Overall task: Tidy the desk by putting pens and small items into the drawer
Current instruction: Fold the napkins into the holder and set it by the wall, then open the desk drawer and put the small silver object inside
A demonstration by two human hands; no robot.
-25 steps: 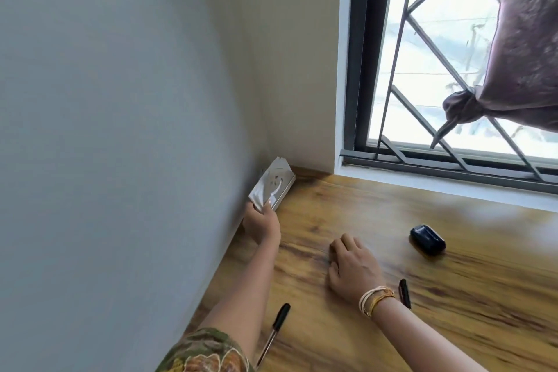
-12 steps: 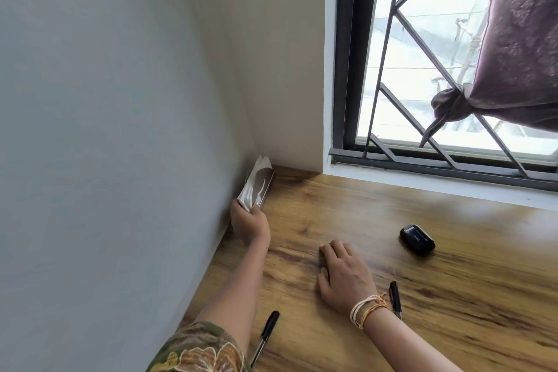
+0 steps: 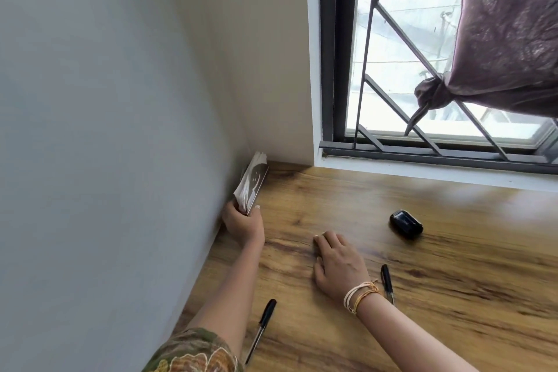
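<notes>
Pens and a small black case are spread over the wooden desk (image 3: 453, 296), and all places are given here from the right hand (image 3: 339, 269), which is laid on the desk top with its fingers loosely bent and nothing held. One pen (image 3: 387, 283) lies just beside that hand on its right; a second pen (image 3: 261, 330) lies nearer the person and to its left, close by the left forearm; the black case (image 3: 405, 224) sits farther off to its right, toward the window (image 3: 437, 69). Well to the left of it, at the wall (image 3: 105, 130), a thin stack of printed cards or papers (image 3: 252, 183) is pinched at its lower end by the left hand (image 3: 243, 225) and stood on edge against the wall. Trouble is most likely from that stack: held only at one end, it could fan out, slide down or spill across the desk if released carelessly. The pen by the forearm could be knocked off the front edge by a sweep of the arm. No drawer is seen in this view, so its state and contents cannot be told, and nothing is judged stowed yet.
</notes>
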